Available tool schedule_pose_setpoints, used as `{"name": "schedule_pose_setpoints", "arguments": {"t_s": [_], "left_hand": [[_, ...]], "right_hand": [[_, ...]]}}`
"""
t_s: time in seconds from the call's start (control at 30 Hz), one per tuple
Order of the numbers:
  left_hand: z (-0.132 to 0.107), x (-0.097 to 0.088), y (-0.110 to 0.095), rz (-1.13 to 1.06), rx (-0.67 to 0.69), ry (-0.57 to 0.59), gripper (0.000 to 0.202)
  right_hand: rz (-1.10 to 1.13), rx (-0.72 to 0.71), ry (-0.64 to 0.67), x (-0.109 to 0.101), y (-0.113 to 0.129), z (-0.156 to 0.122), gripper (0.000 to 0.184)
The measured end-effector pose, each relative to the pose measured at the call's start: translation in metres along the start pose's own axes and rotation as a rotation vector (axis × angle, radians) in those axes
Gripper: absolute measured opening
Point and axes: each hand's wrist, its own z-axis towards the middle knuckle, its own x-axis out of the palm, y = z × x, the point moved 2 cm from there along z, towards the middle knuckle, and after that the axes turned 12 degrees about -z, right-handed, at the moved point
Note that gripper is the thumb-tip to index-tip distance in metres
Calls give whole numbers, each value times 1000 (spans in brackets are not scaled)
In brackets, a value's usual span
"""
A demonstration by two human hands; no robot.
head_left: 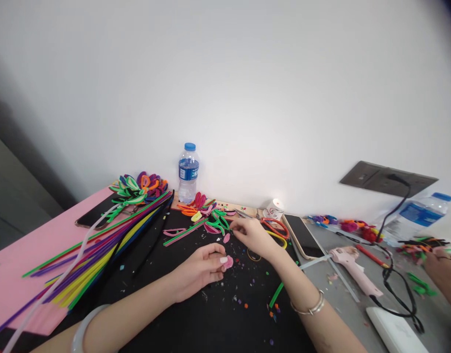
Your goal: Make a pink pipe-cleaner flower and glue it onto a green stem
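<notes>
My left hand (pixel 201 272) is closed in a pinch on a small pink fuzzy piece (pixel 229 262), held just above the black mat (pixel 196 323). Further back and to the right, my right hand (pixel 252 235) reaches down with its fingers drawn together. What those fingertips hold, if anything, is hidden. Right beside them are looped green pipe cleaners (pixel 221 221) and a pink oval loop (pixel 226 238). Scissors with red and yellow handles (pixel 278 226) lie partly behind my right wrist.
Bundled pipe cleaners (pixel 100 255) and a looped bunch (pixel 135 189) lie left. A water bottle (pixel 189 174) stands by the wall. On the right are a phone (pixel 304 236), a pink glue gun (pixel 358 272), a black cord (pixel 394 294), a white box (pixel 392 331) and another person's hand (pixel 444 274).
</notes>
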Motion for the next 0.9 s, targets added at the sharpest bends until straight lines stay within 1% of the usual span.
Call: {"name": "schedule_pose_setpoints", "arguments": {"t_s": [0.07,0.13,0.2,0.27,0.37,0.43,0.53,0.63,0.7,0.8,0.9], "left_hand": [[0,2,0,-5,-18,31,20],[-1,4,0,-12,-45,70,20],[-2,6,0,-16,-69,93,21],[-2,5,1,-19,-85,94,21],[-1,3,1,-29,-92,94,21],[-1,2,1,-39,-88,98,21],[-2,2,1,-48,-107,115,22],[-3,3,1,-52,-155,170,25],[-4,4,0,-50,-179,199,28],[-6,4,0,-43,-187,202,31],[-7,5,-1,-31,-184,205,33]], "right_hand": [[5,-54,39,11,8,11,23],[-10,-66,62,20,13,21,25],[-46,-56,52,26,15,28,26],[-96,-36,25,29,15,33,26],[-172,0,-15,30,16,36,20],[-204,-11,-29,30,20,37,16],[-209,-117,-18,32,32,39,16],[-188,-259,25,40,45,45,16],[-178,-329,52,47,51,50,23],[-171,-395,54,56,57,59,32],[-173,-415,37,62,60,66,30]]}}
